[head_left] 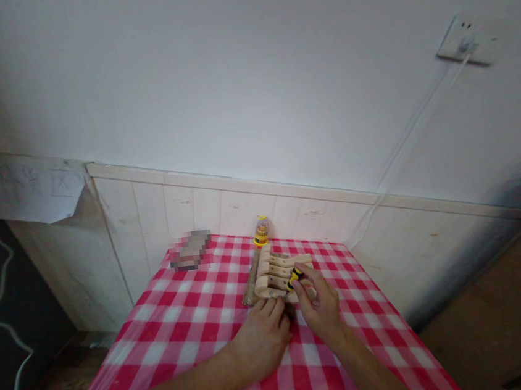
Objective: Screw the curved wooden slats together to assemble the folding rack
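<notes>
A pale wooden piece with several parallel slats (264, 281) lies on the checked tablecloth, on top of a brown, rough-looking strip (251, 286). My left hand (265, 337) is closed at its near end, the curled fingers pressing against the wood; the thumb side is partly hidden. A small dark brown patch (290, 311) shows beside those fingers, too blurred to name. Between the thumb and fingers of my right hand (319, 303) is a short yellow and black screwdriver (293, 278), tilted over the nearest slat. Its tip points down toward the wood close to my left fingers.
Behind the wooden piece stands a small clear bottle with yellow ends (261, 231). A pixelated flat object (192, 250) lies at the back left. The red and white tablecloth (187, 339) meets a panelled wall (206, 210). A socket (467, 40) with a plugged-in cable is upper right.
</notes>
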A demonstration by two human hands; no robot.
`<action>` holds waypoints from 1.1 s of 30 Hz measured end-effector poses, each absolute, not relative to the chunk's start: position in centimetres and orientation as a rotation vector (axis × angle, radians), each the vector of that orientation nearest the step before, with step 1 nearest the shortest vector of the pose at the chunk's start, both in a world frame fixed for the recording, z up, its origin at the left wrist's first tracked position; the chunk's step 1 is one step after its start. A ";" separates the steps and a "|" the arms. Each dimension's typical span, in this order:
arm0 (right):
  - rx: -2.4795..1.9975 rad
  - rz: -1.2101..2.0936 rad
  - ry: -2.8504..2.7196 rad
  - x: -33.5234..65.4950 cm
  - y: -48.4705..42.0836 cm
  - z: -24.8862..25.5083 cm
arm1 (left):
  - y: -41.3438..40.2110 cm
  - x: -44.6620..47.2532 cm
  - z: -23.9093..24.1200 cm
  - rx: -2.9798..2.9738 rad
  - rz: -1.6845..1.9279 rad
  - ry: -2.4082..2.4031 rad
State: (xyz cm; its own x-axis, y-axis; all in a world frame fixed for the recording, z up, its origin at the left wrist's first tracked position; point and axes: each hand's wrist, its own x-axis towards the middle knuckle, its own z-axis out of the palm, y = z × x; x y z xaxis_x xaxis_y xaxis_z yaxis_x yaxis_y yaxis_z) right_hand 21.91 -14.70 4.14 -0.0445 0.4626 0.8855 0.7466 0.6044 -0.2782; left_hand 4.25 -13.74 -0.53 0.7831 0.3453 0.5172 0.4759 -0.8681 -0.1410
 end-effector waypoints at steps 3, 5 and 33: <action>-1.040 -0.280 -1.690 21.9 -14.8 4.1 | -13.5 4.1 -0.3 -2.743 -0.741 -0.638; -1.050 -0.251 -1.690 21.9 -14.8 4.1 | -13.4 4.0 -0.2 -2.767 -0.740 -0.647; -1.056 -0.060 -1.718 24.6 -15.7 9.7 | -13.8 4.9 2.4 -2.821 -0.408 -0.590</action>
